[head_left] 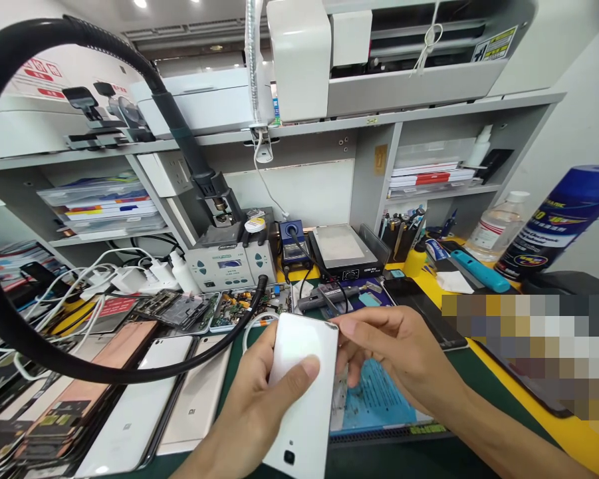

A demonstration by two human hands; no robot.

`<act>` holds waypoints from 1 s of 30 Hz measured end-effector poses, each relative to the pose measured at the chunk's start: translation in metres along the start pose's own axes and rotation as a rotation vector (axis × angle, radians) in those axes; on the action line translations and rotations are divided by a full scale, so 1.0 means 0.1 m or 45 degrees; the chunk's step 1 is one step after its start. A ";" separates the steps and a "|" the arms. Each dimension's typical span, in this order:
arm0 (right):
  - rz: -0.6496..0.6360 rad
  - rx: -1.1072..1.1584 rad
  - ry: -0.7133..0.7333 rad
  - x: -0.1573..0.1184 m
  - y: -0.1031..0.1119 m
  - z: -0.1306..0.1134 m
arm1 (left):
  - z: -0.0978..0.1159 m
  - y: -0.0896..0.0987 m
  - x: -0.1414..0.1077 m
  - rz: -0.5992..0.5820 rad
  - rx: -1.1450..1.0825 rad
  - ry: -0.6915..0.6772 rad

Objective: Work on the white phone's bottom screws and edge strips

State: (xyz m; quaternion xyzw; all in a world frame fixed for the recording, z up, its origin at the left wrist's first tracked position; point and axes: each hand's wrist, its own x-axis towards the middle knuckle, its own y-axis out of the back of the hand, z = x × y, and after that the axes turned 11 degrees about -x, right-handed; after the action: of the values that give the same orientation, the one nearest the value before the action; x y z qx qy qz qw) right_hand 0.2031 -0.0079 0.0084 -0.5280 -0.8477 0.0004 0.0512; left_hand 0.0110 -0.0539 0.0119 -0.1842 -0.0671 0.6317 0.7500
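Note:
A white phone (pixel 304 386) lies back-up in my left hand (pixel 259 399), with the camera lens at the near end. My left thumb presses flat on its back while the fingers wrap beneath. At the far right corner, which shows a dark damaged-looking edge, the fingertips of my right hand (pixel 383 346) pinch against the phone. Whether they hold anything small there is hidden. Below the hands sits a blue mat (pixel 373 399) on the green bench surface.
Several phones, including a white one (pixel 139 399) and a gold one (pixel 199 392), lie at left. A thick black hose (pixel 104 374) loops over them. Behind stand a hot air station (pixel 229 266), a heating plate (pixel 346 249) and a blue spray can (pixel 558 223). A black screen (pixel 423 309) lies right.

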 end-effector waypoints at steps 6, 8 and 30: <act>0.020 -0.003 0.022 0.02 -0.01 -0.02 | -0.02 -0.23 -0.12 0.267 0.185 -0.209; 0.026 -0.017 0.031 0.02 -0.02 -0.03 | -0.02 -0.26 -0.13 0.316 0.199 -0.222; 0.014 -0.056 0.033 0.02 -0.04 -0.07 | 0.00 -0.31 -0.14 0.323 -0.028 -0.139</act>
State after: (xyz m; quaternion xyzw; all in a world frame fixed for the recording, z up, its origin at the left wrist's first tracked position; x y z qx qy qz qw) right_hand 0.1989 -0.0085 0.0162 -0.5336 -0.8439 -0.0249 0.0504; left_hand 0.0369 -0.0720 0.0247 -0.1647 -0.0910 0.7298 0.6572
